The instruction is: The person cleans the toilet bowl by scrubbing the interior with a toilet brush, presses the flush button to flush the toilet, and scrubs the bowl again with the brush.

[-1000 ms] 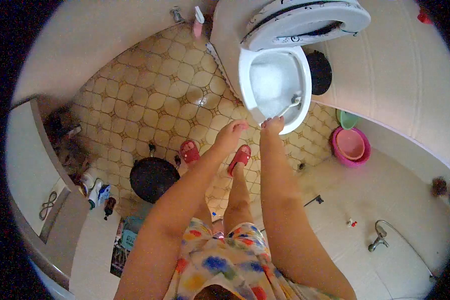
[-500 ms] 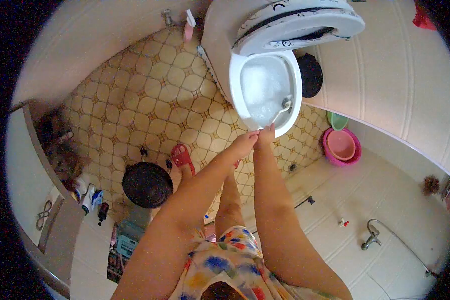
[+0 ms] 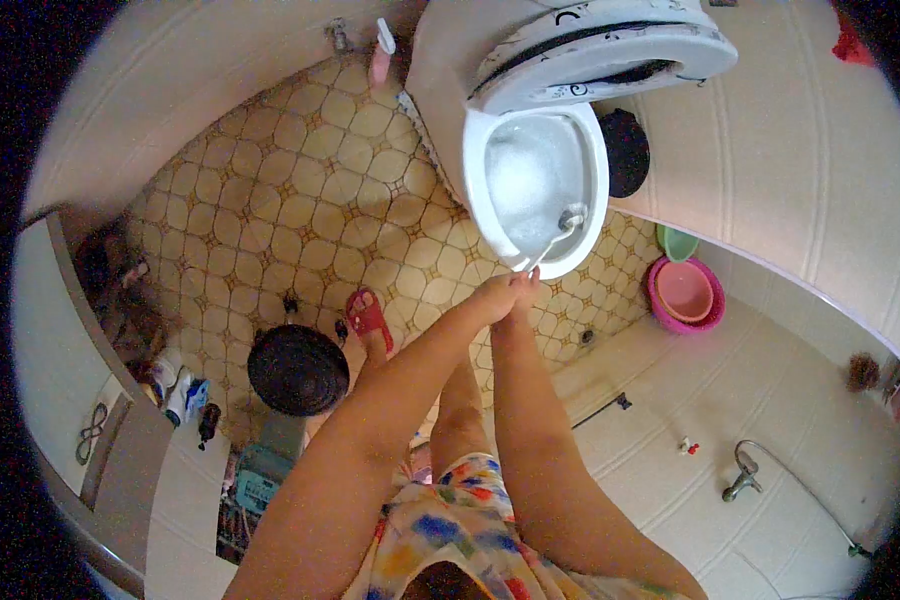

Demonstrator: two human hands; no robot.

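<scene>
A white toilet brush [image 3: 570, 219] leans inside the toilet bowl [image 3: 597, 185], its head against the right inner wall and its handle reaching over the front rim. Foamy water fills the bowl. Both of my hands meet at the handle's end, just below the front rim. My right hand [image 3: 523, 290] is closed around the handle. Pressed against it from the left, my left hand [image 3: 497, 299] has its fingers closed; what they hold, if anything, is hidden. The patterned seat and lid [image 3: 610, 62] are raised behind the bowl.
A black bin [image 3: 298, 370] stands on the tiled floor at left, near a red slipper [image 3: 369, 320]. Pink basins [image 3: 685, 292] and a green basin [image 3: 678, 242] sit at right. Another black bin [image 3: 622, 153] is beside the toilet. A pink spray bottle [image 3: 381, 58] stands behind left.
My left hand has come across to my right hand, and both are now together at the front rim. The brush handle has swung slightly, and its head sits a little lower in the bowl.
</scene>
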